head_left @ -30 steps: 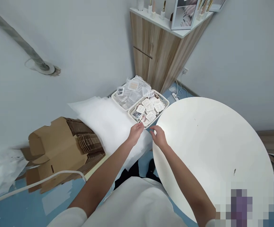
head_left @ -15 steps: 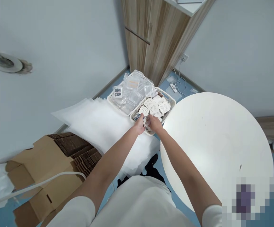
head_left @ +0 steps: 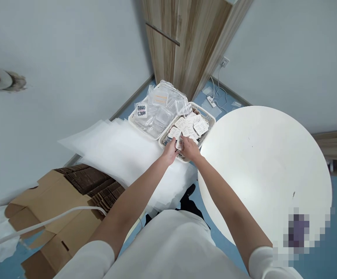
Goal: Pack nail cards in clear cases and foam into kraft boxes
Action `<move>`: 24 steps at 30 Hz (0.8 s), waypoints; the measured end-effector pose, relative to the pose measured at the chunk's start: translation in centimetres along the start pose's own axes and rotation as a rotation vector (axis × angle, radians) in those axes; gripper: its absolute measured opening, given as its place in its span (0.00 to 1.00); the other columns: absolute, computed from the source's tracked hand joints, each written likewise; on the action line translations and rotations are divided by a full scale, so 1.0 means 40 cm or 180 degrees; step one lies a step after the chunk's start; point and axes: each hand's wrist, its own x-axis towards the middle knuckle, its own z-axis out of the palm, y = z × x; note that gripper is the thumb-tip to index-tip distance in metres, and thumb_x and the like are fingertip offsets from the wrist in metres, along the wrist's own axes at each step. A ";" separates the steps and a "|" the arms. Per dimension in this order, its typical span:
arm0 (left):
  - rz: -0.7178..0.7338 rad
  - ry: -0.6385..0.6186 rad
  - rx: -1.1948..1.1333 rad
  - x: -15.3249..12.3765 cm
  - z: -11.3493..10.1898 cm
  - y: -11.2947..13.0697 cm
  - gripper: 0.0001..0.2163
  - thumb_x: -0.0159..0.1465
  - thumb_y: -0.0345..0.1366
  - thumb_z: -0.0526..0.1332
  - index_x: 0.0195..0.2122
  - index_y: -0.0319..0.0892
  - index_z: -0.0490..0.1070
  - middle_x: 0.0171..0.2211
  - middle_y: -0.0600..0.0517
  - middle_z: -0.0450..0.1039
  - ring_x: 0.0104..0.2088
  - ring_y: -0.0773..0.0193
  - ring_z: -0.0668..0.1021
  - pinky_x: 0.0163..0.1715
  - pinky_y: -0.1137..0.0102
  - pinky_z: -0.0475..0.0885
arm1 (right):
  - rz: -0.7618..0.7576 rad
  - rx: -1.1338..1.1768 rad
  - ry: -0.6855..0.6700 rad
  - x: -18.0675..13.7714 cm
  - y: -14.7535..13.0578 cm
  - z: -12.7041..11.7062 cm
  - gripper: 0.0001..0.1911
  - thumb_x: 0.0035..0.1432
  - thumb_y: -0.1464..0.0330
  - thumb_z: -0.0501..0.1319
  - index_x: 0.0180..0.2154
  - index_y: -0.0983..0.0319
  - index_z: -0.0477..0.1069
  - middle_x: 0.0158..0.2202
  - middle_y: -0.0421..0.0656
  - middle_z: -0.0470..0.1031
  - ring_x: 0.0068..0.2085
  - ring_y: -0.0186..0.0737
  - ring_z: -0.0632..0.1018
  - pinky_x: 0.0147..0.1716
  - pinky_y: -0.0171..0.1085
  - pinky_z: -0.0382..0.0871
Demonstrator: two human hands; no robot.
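Observation:
My left hand (head_left: 169, 152) and my right hand (head_left: 190, 148) meet over the near end of a white plastic basket (head_left: 211, 123). Between their fingers is a small pale card (head_left: 179, 144), gripped from both sides; its details are too small to read. Several white printed cards (head_left: 189, 129) lie in a loose heap in the basket, just beyond my fingers. Against its left side stands a second white basket (head_left: 144, 133), filled with clear plastic cases (head_left: 163, 116), some of them in bags. Part of the near basket is hidden by my hands.
A stack of white foam sheets (head_left: 118, 149) lies left of the baskets, with flattened cardboard boxes (head_left: 47, 203) nearer me. A round white table (head_left: 267, 166) stands at right. Behind are a wood-grain cabinet (head_left: 182, 50) and a power strip (head_left: 211, 102) with cables on the floor.
The pale card now shows more clearly between my hands, which stay close together over the basket. The whole view has shifted slightly.

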 end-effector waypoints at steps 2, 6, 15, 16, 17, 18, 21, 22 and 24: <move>0.0144 0.0086 0.0043 -0.006 -0.010 -0.002 0.15 0.57 0.40 0.57 0.45 0.45 0.62 0.38 0.50 0.71 0.36 0.66 0.74 0.36 0.69 0.67 | -0.0050 0.0193 0.0107 -0.007 -0.005 -0.013 0.40 0.44 0.68 0.62 0.56 0.62 0.46 0.48 0.50 0.64 0.46 0.48 0.64 0.42 0.43 0.59; 0.0464 0.0472 0.0289 -0.023 -0.033 0.008 0.22 0.51 0.29 0.60 0.47 0.43 0.59 0.38 0.50 0.70 0.33 0.68 0.74 0.35 0.69 0.69 | -0.0170 0.0375 0.0320 -0.030 -0.030 -0.046 0.43 0.43 0.65 0.63 0.58 0.63 0.44 0.48 0.50 0.65 0.47 0.49 0.64 0.43 0.43 0.57; 0.1184 0.0398 0.0775 -0.087 -0.050 0.002 0.17 0.49 0.32 0.60 0.41 0.41 0.64 0.25 0.54 0.70 0.24 0.69 0.72 0.28 0.71 0.67 | -0.0167 0.0512 0.0828 -0.129 -0.071 -0.106 0.42 0.44 0.60 0.63 0.58 0.59 0.45 0.50 0.48 0.64 0.52 0.51 0.60 0.49 0.49 0.49; 0.1221 0.0368 0.0756 -0.094 -0.047 -0.006 0.17 0.49 0.33 0.61 0.41 0.41 0.64 0.25 0.55 0.69 0.24 0.70 0.72 0.28 0.71 0.67 | -0.0120 0.0604 0.0875 -0.146 -0.068 -0.109 0.43 0.44 0.59 0.62 0.58 0.59 0.45 0.52 0.49 0.62 0.54 0.51 0.59 0.50 0.49 0.50; 0.1243 0.0334 0.0731 -0.101 -0.042 -0.015 0.17 0.49 0.33 0.61 0.41 0.40 0.64 0.25 0.55 0.69 0.24 0.70 0.72 0.28 0.71 0.67 | -0.0070 0.0735 0.0918 -0.163 -0.065 -0.111 0.43 0.44 0.58 0.62 0.58 0.59 0.45 0.53 0.49 0.60 0.54 0.51 0.59 0.50 0.49 0.51; 0.1254 0.0290 0.0710 -0.109 -0.037 -0.024 0.18 0.48 0.33 0.61 0.41 0.40 0.64 0.25 0.55 0.69 0.24 0.70 0.72 0.28 0.71 0.67 | -0.0022 0.0914 0.0966 -0.182 -0.062 -0.114 0.44 0.43 0.57 0.62 0.58 0.59 0.44 0.55 0.50 0.58 0.55 0.51 0.59 0.49 0.49 0.53; 0.1296 0.0071 0.0705 -0.139 -0.018 -0.051 0.19 0.48 0.35 0.61 0.42 0.40 0.63 0.25 0.55 0.70 0.24 0.69 0.72 0.28 0.72 0.67 | 0.0120 0.1694 0.1032 -0.246 -0.050 -0.118 0.45 0.44 0.57 0.62 0.59 0.58 0.43 0.55 0.51 0.57 0.51 0.48 0.65 0.46 0.45 0.60; 0.1322 -0.0014 0.0727 -0.150 -0.011 -0.060 0.19 0.49 0.36 0.62 0.42 0.40 0.63 0.25 0.55 0.70 0.25 0.69 0.73 0.29 0.72 0.67 | 0.0199 0.1997 0.1031 -0.270 -0.046 -0.118 0.43 0.45 0.57 0.62 0.58 0.58 0.44 0.54 0.50 0.59 0.47 0.45 0.69 0.44 0.44 0.63; 0.1385 -0.0196 0.0812 -0.173 0.002 -0.078 0.20 0.49 0.36 0.62 0.43 0.40 0.62 0.25 0.55 0.71 0.26 0.69 0.73 0.30 0.72 0.67 | 0.0430 0.2592 0.1071 -0.317 -0.038 -0.116 0.35 0.49 0.57 0.59 0.56 0.58 0.50 0.48 0.47 0.65 0.40 0.40 0.72 0.40 0.42 0.66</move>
